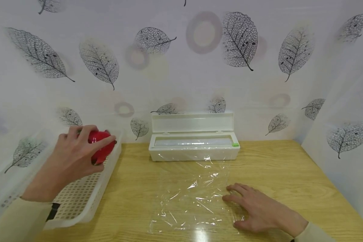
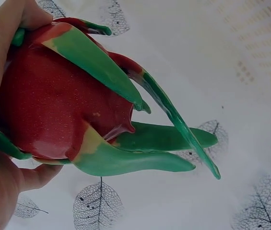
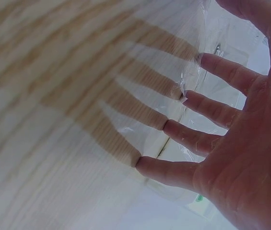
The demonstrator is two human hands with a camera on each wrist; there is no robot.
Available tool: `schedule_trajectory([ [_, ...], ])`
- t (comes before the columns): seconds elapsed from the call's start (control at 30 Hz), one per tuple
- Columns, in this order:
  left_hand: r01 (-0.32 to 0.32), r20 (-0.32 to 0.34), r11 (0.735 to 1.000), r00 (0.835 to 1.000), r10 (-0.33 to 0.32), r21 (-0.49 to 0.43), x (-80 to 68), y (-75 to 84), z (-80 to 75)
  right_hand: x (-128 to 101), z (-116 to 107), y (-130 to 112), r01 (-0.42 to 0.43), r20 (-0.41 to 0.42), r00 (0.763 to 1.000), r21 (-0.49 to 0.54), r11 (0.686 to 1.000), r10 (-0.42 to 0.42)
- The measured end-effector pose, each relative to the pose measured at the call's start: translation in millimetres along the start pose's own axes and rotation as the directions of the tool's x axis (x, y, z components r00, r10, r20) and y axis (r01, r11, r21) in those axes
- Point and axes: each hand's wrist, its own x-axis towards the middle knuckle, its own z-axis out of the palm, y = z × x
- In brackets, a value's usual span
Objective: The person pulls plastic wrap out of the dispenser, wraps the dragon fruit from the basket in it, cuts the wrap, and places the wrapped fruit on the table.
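My left hand [image 1: 68, 159] grips a red dragon fruit [image 1: 105, 152] above the white basket on the left. In the left wrist view the dragon fruit [image 2: 49, 100] shows a shiny red body with long green scales pointing away from the palm. A sheet of clear plastic wrap [image 1: 189, 201] lies wrinkled on the table, drawn out from a white dispenser box [image 1: 172, 155]. My right hand [image 1: 258, 210] is at the sheet's right edge, fingers spread. Its fingertips touch down there in the right wrist view.
The basket [image 1: 92, 205] has perforated sides and floor and stands at the table's left. At the back, the dispenser's lid [image 1: 193, 123] is raised, with a green piece [image 1: 235, 145] at its right end. A leaf-patterned sheet [image 1: 181, 77] covers the wall behind the wooden table [image 1: 290, 174].
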Motion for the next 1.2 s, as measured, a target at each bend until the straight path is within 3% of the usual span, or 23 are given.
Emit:
schedule_trajectory([
  [0.67,-0.051,-0.085,0.999,0.995,0.05,-0.007,9.9,21.1,-9.3,-1.0,1.4,0.3,0.005,-0.011,1.0,-0.003,1.0,-0.005],
  [1.0,-0.096,-0.17,0.995,0.981,0.091,-0.018,14.9,31.4,-12.9,-1.1,0.5,0.4,0.011,-0.02,1.0,-0.009,1.0,-0.011],
  [1.2,-0.096,-0.18,0.995,0.98,0.088,-0.039,17.4,40.4,-15.2,-0.8,1.1,0.4,0.023,-0.028,0.999,-0.011,1.0,-0.023],
])
